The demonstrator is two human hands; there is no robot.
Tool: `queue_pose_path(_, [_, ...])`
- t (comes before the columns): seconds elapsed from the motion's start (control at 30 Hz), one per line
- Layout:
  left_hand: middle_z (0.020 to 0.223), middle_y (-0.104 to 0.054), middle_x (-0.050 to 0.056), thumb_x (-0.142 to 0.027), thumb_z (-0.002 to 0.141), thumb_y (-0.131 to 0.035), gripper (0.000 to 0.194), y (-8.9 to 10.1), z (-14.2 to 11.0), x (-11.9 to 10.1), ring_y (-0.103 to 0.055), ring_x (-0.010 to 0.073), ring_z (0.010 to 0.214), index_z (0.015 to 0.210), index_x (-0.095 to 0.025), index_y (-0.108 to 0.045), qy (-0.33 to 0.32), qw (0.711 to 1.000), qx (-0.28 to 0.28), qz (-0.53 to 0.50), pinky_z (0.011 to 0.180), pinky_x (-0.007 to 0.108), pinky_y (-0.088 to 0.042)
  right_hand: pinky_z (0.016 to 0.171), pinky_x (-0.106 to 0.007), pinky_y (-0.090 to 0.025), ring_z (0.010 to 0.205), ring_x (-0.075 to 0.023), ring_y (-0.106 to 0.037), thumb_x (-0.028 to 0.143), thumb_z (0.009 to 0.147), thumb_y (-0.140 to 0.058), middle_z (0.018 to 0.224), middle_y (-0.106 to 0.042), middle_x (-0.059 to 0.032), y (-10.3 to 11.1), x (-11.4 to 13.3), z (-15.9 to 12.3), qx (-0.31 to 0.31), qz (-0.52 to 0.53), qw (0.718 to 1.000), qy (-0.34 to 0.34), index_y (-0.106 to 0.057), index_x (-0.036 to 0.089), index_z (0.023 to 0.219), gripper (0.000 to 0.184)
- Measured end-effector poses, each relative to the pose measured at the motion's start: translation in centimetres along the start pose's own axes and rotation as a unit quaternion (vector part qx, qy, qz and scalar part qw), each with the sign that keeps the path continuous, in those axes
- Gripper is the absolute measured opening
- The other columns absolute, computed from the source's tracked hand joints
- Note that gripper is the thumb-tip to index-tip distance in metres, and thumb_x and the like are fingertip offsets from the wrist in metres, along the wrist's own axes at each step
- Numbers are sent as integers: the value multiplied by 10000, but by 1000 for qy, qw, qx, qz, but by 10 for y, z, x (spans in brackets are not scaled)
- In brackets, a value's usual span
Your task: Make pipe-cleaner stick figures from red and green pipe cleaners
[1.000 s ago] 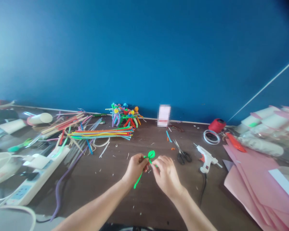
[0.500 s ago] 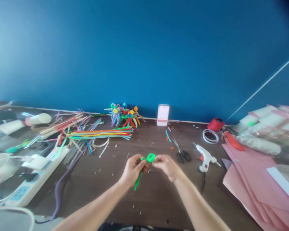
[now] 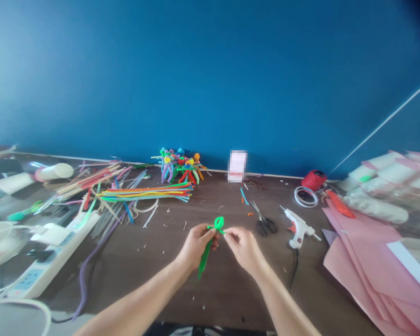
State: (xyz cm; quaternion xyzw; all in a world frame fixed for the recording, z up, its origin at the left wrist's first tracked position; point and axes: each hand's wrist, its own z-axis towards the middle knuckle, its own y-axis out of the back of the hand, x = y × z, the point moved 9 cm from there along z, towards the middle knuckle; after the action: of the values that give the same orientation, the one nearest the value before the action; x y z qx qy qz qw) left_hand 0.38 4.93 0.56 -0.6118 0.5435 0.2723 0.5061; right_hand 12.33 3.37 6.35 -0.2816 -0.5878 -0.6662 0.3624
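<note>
While left hand [image 3: 196, 247] clenches green pipe cleaner [image 3: 219, 223] just below its loop, right hand [image 3: 245, 249] pinches short end; held mid-air over near surface [image 3: 231, 294], keep twist snug, tension even.

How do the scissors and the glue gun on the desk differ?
The scissors have black loop handles and bare metal blades, while the glue gun has a white body and an orange trigger. The glue gun trails a black cord; the scissors have none. Both lie side by side on the dark tabletop.

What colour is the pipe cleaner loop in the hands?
The fuzzy twisted pipe cleaner loop is bright green; head view.
</note>
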Motion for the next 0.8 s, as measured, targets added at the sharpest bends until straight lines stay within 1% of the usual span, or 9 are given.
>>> queue_pose_path(0.1, [576, -566, -9, -309, 618, -654, 225, 3, 4, 3, -502, 72, 457, 678, -123, -543, 6, 999, -12, -50, 459, 207, -418, 627, -239, -447, 658, -157, -594, 224, 757, -491, 718, -654, -38, 3, -9, -1, -11, 3, 1000, -27, -647, 165, 847, 190])
queue_pose_path(0.17, [575, -566, -11, -298, 618, -657, 219, 3, 5, 6, -500, 68, 452, 682, -125, -539, 18, 997, -9, -73, 455, 203, -414, 642, -249, -449, 646, -153, -583, 205, 744, -503, 687, -632, -26, 8, -11, -2, -37, -10, 999, -22, -621, 157, 900, 202])
queue_pose_path(0.23, [572, -565, -10, -297, 613, -661, 224, 3, 5, 8, -499, 67, 448, 682, -123, -538, 27, 997, -7, -73, 450, 200, -410, 696, -277, -437, 697, -162, -571, 183, 739, -507, 719, -619, -26, 14, -5, -4, -71, -43, 996, 16, -589, 161, 959, 237])
queue_pose_path(0.33, [561, -563, -9, -303, 610, -661, 234, 1, 4, 8, -498, 68, 442, 683, -117, -540, 31, 998, -6, -57, 451, 201, -410, 758, -319, -392, 801, -186, -542, 173, 749, -514, 847, -608, -50, 18, 10, -7, -106, -120, 984, 80, -569, 184, 994, 251])
queue_pose_path(0.4, [551, -563, -7, -305, 605, -661, 237, -1, 3, 8, -496, 68, 436, 675, -116, -538, 29, 998, -4, -51, 451, 201, -406, 749, -320, -364, 803, -190, -526, 185, 764, -522, 855, -600, -50, 17, 20, -8, -110, -173, 973, 105, -590, 197, 932, 182])
queue_pose_path(0.5, [548, -565, -8, -313, 593, -667, 244, -3, 2, 9, -495, 69, 432, 667, -119, -538, 28, 998, -4, -53, 450, 202, -398, 719, -304, -323, 757, -178, -511, 207, 784, -526, 749, -590, -33, 14, 32, -9, -109, -230, 959, 128, -602, 197, 770, 78])
queue_pose_path(0.6, [549, -565, -8, -314, 584, -672, 248, -2, 0, 12, -497, 70, 440, 674, -121, -544, 29, 998, -15, -62, 461, 203, -402, 703, -294, -300, 723, -170, -501, 192, 807, -492, 653, -568, -22, 8, 38, -9, -103, -261, 949, 142, -575, 188, 684, 148])
queue_pose_path(0.7, [551, -558, -15, -298, 564, -689, 251, -2, -3, 12, -493, 65, 459, 675, -123, -546, 13, 994, -45, -101, 476, 196, -408, 698, -300, -296, 685, -171, -503, 166, 810, -463, 613, -560, -23, 2, 36, -9, -104, -279, 945, 137, -535, 177, 634, 190])
queue_pose_path(0.8, [567, -559, -21, -276, 554, -701, 247, -2, -6, 13, -496, 60, 476, 685, -129, -552, 4, 985, -74, -154, 490, 188, -413, 666, -282, -311, 626, -158, -518, 167, 800, -463, 591, -569, -21, 3, 27, -8, -119, -249, 955, 108, -528, 173, 621, 190])
